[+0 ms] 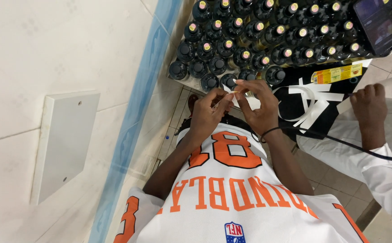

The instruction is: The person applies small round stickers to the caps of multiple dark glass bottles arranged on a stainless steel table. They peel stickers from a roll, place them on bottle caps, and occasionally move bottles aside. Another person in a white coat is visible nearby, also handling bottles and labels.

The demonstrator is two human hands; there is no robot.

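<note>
Both hands, left hand [208, 113] and right hand [259, 108], pinch what looks like a thin white paper strip [237, 92], just beside the dark bottles [259, 36].

Dark bottles [250, 33] stand packed in rows, too many and too cropped to count exactly, several dozen in view. Three hands show: the wearer's left hand [207, 114] and right hand [261, 108], plus one co-worker's hand [369, 105]. One phone [378, 24], one yellow packet [337, 73], and one white wall panel [65, 144] are visible.
</note>
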